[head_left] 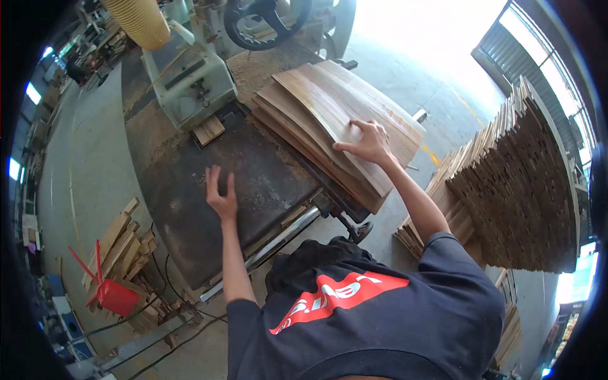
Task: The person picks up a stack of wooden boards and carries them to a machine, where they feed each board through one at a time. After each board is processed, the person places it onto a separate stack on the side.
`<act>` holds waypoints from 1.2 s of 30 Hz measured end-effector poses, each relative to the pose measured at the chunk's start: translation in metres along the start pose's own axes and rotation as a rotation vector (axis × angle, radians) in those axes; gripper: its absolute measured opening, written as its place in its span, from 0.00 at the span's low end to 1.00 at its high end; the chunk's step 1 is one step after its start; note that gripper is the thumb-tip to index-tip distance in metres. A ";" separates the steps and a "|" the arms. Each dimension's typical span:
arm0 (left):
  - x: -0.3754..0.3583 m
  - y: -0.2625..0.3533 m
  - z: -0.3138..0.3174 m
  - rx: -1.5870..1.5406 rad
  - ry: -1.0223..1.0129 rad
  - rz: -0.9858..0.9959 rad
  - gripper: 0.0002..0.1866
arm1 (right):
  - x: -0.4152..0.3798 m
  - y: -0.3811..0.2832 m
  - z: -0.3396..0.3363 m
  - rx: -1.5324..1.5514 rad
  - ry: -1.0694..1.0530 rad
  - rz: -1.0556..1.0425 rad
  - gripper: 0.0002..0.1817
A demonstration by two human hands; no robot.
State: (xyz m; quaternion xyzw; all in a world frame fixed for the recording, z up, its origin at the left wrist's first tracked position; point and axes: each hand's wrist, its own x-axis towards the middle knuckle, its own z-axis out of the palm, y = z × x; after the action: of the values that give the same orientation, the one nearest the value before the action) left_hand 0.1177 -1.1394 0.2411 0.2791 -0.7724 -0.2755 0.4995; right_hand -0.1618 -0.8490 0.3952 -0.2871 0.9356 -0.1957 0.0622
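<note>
My left hand (221, 195) hovers over or rests on the dark machine table (183, 221), fingers apart and nothing in them. To the right, my right hand (368, 143) is at the top board of a stack of curved wooden boards (329, 95), thumb and fingers spread; whether it touches the wood is hard to tell. The boards lie unevenly on the table's right side. Beyond my left hand, a small wood block (209, 130) sits beneath the pale machine housing (193, 85).
A black handwheel (267, 22) and a yellow hose (140, 22) are at the top. A tall stack of boards (519, 183) stands at the right. Scrap wood (126, 247) and a red object (117, 297) are at the lower left. A metal rail (266, 250) edges the table.
</note>
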 end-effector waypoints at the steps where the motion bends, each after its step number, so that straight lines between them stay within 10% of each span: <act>1: -0.015 0.015 -0.003 -0.031 -0.004 0.021 0.25 | -0.002 -0.006 -0.001 0.056 -0.057 0.046 0.54; 5: -0.068 0.112 -0.029 -0.371 -0.253 -0.245 0.30 | -0.013 -0.017 0.011 0.898 -0.267 0.061 0.43; 9: -0.107 0.172 -0.032 -0.937 -0.402 -0.547 0.66 | -0.053 -0.071 0.004 1.703 -0.652 0.400 0.38; 13: -0.115 0.200 -0.050 -0.679 -0.474 -0.447 0.78 | -0.052 -0.074 0.105 1.657 -0.722 0.318 0.35; 15: -0.123 0.199 -0.055 -0.217 -0.437 -0.221 0.83 | -0.057 -0.076 0.154 1.927 -1.161 0.409 0.32; 25: -0.145 0.145 -0.042 -0.025 -0.318 -0.284 0.82 | -0.068 -0.100 0.209 1.606 -0.946 0.527 0.30; 27: -0.145 0.133 -0.040 -0.017 -0.291 -0.278 0.82 | -0.066 -0.104 0.221 1.063 -0.379 0.010 0.28; 30: -0.144 0.116 -0.031 -0.052 -0.295 -0.296 0.81 | -0.081 -0.101 0.198 0.681 -0.112 -0.314 0.33; 36: -0.136 0.079 -0.012 0.332 -0.354 -0.221 0.76 | -0.090 -0.096 0.237 0.352 -0.046 -0.622 0.38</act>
State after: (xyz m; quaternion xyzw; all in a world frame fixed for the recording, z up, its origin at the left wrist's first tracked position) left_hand 0.1631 -0.9909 0.2168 0.3876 -0.8472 -0.2424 0.2709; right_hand 0.0162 -0.9491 0.2170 -0.5472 0.7539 -0.3570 0.0692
